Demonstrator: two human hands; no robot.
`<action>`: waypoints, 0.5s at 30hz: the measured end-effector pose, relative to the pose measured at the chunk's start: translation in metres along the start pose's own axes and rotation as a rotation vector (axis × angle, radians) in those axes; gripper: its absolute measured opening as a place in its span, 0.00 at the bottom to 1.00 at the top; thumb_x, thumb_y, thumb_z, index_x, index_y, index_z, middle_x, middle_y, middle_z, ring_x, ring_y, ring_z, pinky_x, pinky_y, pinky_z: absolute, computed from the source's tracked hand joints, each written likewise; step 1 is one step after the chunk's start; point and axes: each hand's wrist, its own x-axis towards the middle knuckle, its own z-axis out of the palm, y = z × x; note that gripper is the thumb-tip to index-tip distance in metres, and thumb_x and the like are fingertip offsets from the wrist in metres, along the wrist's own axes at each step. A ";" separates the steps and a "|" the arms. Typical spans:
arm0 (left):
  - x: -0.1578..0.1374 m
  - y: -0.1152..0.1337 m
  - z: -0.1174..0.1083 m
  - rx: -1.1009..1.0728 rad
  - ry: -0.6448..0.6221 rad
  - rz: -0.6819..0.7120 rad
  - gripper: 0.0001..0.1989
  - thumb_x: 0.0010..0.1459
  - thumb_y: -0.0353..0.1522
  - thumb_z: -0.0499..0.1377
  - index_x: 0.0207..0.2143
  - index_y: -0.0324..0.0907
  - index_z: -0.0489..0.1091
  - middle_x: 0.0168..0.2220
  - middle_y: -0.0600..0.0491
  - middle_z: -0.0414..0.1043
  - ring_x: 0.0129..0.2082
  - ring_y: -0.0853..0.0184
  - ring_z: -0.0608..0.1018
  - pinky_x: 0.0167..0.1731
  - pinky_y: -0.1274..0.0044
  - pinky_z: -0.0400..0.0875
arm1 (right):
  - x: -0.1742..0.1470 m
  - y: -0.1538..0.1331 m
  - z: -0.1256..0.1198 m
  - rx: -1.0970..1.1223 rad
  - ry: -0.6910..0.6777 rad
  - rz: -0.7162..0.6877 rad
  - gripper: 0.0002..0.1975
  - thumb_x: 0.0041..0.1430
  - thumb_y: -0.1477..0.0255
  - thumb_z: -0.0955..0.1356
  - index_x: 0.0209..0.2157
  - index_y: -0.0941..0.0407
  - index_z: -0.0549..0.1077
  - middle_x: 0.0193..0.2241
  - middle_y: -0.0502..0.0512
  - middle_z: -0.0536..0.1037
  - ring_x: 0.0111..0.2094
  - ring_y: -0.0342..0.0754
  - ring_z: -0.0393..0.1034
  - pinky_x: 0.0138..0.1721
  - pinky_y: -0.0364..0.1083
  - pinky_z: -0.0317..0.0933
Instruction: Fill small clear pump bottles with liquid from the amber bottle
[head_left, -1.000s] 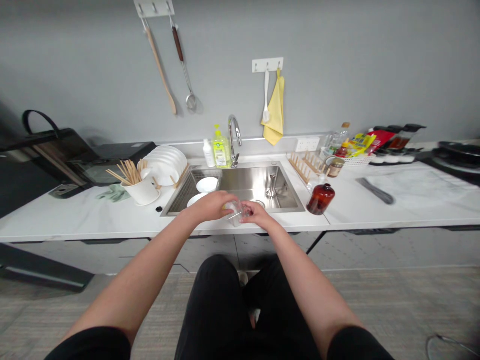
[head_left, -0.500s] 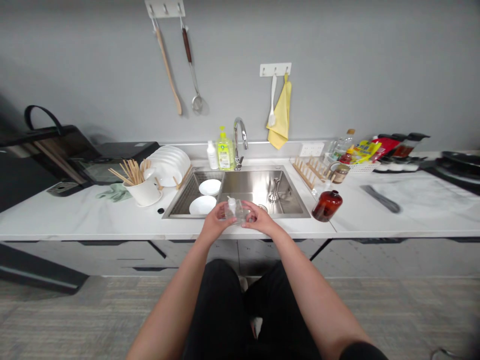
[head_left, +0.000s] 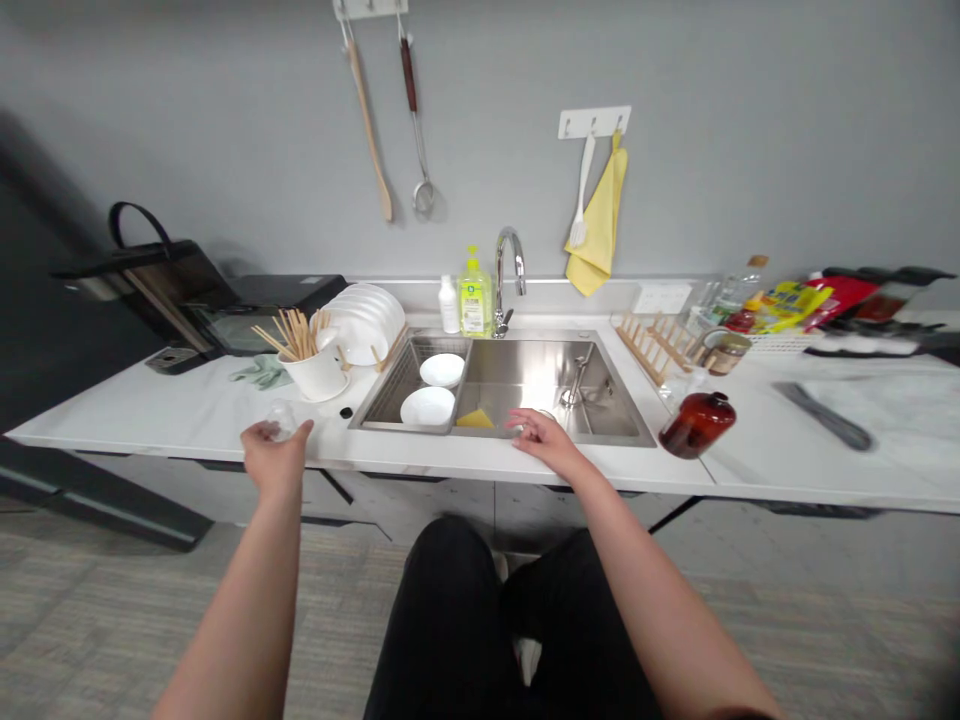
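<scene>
My left hand (head_left: 276, 455) is curled around a small clear cup (head_left: 282, 418) at the front left of the counter, beside the white chopstick holder (head_left: 311, 378). Glare and the fingers hide part of the cup. Over the front rim of the steel sink (head_left: 517, 375) hovers my right hand (head_left: 546, 440), fingers bent and apart, with nothing visible in them. A yellow sponge or cloth (head_left: 475, 419) lies in the sink just left of that hand. Two white bowls, a rear one (head_left: 442, 370) and a front one (head_left: 427, 406), sit in the sink's left basket.
White plates (head_left: 367, 318) stand in a rack left of the sink. Behind it are a dish soap bottle (head_left: 474, 300) and the faucet (head_left: 510, 260). On the right are a brown bottle (head_left: 697, 424), a wooden rack (head_left: 651, 350) and black tongs (head_left: 823, 415).
My hands, earlier together around clear and white items at the sink front, have separated. The left has carried the clear cup left; the right has moved slightly right. The view has shifted.
</scene>
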 end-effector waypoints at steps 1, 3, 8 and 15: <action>0.006 0.002 0.003 0.031 -0.022 -0.023 0.42 0.49 0.51 0.79 0.58 0.44 0.67 0.57 0.44 0.81 0.59 0.46 0.84 0.68 0.55 0.76 | 0.000 0.000 0.000 0.000 0.003 0.003 0.33 0.62 0.57 0.82 0.66 0.50 0.78 0.55 0.60 0.87 0.33 0.44 0.73 0.40 0.48 0.71; 0.013 0.008 0.012 0.071 -0.069 -0.052 0.41 0.51 0.51 0.79 0.59 0.44 0.67 0.58 0.42 0.82 0.60 0.45 0.84 0.68 0.54 0.76 | 0.000 0.002 0.000 -0.004 0.010 0.008 0.33 0.62 0.57 0.82 0.65 0.51 0.79 0.53 0.60 0.87 0.32 0.44 0.73 0.39 0.48 0.71; 0.013 0.014 0.033 0.100 -0.120 -0.016 0.41 0.56 0.50 0.77 0.62 0.42 0.65 0.61 0.39 0.81 0.63 0.43 0.83 0.69 0.53 0.75 | 0.001 0.004 0.003 0.002 0.034 0.018 0.31 0.60 0.55 0.82 0.62 0.50 0.80 0.51 0.59 0.88 0.31 0.45 0.72 0.37 0.48 0.69; -0.030 0.009 0.026 -0.021 0.015 0.130 0.50 0.63 0.47 0.72 0.76 0.35 0.53 0.76 0.28 0.61 0.76 0.40 0.69 0.77 0.52 0.64 | 0.002 0.000 0.003 -0.001 0.049 0.015 0.30 0.60 0.56 0.82 0.60 0.52 0.82 0.51 0.59 0.89 0.31 0.45 0.71 0.36 0.47 0.68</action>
